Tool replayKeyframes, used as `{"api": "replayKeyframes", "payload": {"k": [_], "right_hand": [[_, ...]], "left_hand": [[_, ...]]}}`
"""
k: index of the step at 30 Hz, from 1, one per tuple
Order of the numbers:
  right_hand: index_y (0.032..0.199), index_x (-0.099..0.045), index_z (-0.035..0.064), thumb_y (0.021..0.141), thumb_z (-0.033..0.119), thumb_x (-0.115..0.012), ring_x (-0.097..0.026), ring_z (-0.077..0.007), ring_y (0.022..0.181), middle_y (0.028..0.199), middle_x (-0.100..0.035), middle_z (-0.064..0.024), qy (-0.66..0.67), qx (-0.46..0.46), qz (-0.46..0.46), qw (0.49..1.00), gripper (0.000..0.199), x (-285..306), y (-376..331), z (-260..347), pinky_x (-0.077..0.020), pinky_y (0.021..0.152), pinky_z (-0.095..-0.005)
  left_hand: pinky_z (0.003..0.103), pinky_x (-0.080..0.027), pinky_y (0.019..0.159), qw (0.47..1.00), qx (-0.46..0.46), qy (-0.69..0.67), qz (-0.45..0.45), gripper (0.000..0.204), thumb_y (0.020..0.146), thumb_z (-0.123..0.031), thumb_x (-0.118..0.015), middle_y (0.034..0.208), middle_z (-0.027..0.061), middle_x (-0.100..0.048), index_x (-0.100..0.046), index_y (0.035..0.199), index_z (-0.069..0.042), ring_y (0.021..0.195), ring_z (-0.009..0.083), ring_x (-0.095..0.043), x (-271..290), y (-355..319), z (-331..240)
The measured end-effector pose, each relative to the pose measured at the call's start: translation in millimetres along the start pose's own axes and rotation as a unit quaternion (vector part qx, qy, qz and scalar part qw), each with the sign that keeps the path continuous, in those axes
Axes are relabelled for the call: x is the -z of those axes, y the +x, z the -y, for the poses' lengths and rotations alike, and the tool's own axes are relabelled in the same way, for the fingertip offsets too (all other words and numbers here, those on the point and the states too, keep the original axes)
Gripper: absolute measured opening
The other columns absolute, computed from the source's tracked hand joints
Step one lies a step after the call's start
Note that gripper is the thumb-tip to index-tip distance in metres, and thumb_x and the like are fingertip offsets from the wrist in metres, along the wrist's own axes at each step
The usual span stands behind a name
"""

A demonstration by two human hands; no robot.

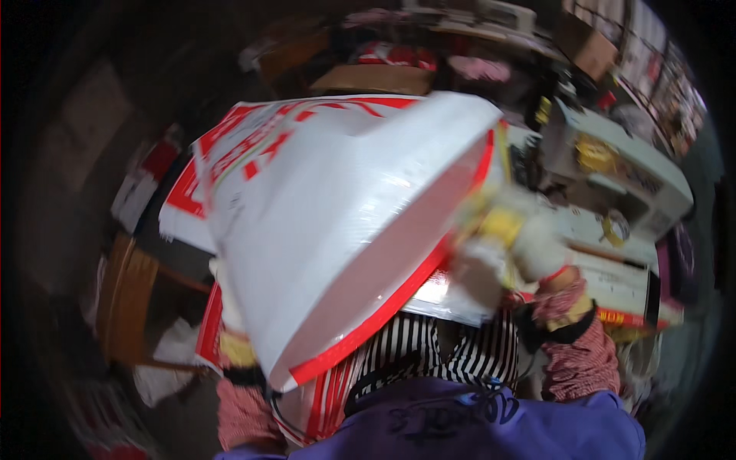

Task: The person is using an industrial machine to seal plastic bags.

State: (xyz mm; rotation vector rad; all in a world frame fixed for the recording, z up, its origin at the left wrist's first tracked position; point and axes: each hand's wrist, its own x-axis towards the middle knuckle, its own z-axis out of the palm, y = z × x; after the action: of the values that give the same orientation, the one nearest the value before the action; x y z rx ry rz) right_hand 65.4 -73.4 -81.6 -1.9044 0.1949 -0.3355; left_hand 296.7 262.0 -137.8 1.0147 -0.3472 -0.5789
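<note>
A large white plastic sack (330,192) with red print spreads across the middle in front of me. Its mouth gapes toward my lower right, edged in red, with a pinkish inside showing. At the sack's left side is my left hand (228,303), in a white and yellow glove; the sack covers its fingers. My right hand (510,230), gloved in white and yellow, is beside the right end of the mouth. Motion smears its fingers, so their grip is unclear. Beneath the mouth lies a flat stack of shiny printed sacks (445,295), partly covered.
A pale sewing machine (621,165) stands on the right, with a yellow tape roll (616,228) by it. A wooden stool or frame (126,307) is at left. Cardboard (376,79) lies behind the sack, and a brown carton (584,46) sits at the back right.
</note>
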Motion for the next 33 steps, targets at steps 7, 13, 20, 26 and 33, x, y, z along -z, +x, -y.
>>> {"api": "replayKeyframes", "payload": {"k": [7,13,20,26,33], "right_hand": [[0.105,-0.057,0.0078,0.078,0.024,-0.051,-0.056,-0.0267,0.096,0.104,-0.059,-0.0142,-0.576,0.082,-0.077,0.81,0.032,72.0,130.6,15.6,-0.0449,0.08,-0.034],[0.099,-0.058,0.0073,0.074,0.013,-0.053,-0.059,-0.0312,0.075,0.082,-0.059,-0.0146,-0.61,0.303,-0.23,0.695,0.026,38.3,123.3,108.3,-0.0488,0.066,-0.0381],[0.095,-0.057,0.0065,0.074,0.018,-0.053,-0.061,-0.029,0.084,0.093,-0.061,-0.0156,-0.742,-0.082,-0.182,0.64,0.024,60.2,63.9,66.3,-0.05,0.069,-0.0373],[0.085,-0.06,0.0085,0.077,0.023,-0.053,-0.059,-0.0323,0.072,0.083,-0.059,-0.0179,-0.408,-0.152,-0.192,0.879,0.018,39.9,-20.6,-36.2,-0.0466,0.063,-0.0366],[0.098,-0.056,-0.0013,0.085,0.015,-0.051,-0.057,-0.0211,0.071,0.089,-0.056,-0.015,0.297,-0.22,0.045,0.928,0.022,8.7,-34.2,-60.0,-0.0486,0.06,-0.0294]], "left_hand": [[0.031,-0.044,0.084,0.997,0.015,0.017,-0.068,0.037,0.091,-0.027,-0.039,0.108,0.0119,-0.055,-0.044,0.119,-0.003,0.093,0.021,-0.055,50.2,46.2,-11.4],[0.033,-0.05,0.069,0.984,0.009,0.114,-0.138,0.03,0.089,-0.025,-0.042,0.088,0.0132,-0.061,-0.055,0.102,0.0,0.08,0.0194,-0.059,201.2,58.3,-22.6],[0.025,-0.045,0.071,0.969,0.077,0.191,-0.136,0.027,0.087,-0.017,-0.046,0.09,0.008,-0.061,-0.057,0.1,0.004,0.079,0.0138,-0.056,168.9,39.2,-20.8],[0.027,-0.048,0.067,0.941,0.081,0.271,-0.188,0.032,0.088,-0.025,-0.044,0.087,0.0109,-0.063,-0.058,0.096,0.002,0.075,0.0164,-0.06,105.3,-35.8,2.7],[0.032,-0.045,0.082,0.971,0.177,0.084,-0.14,0.048,0.086,-0.035,-0.051,0.108,0.0117,-0.055,-0.044,0.117,0.0,0.095,0.0195,-0.055,75.2,-120.7,55.4]]}}
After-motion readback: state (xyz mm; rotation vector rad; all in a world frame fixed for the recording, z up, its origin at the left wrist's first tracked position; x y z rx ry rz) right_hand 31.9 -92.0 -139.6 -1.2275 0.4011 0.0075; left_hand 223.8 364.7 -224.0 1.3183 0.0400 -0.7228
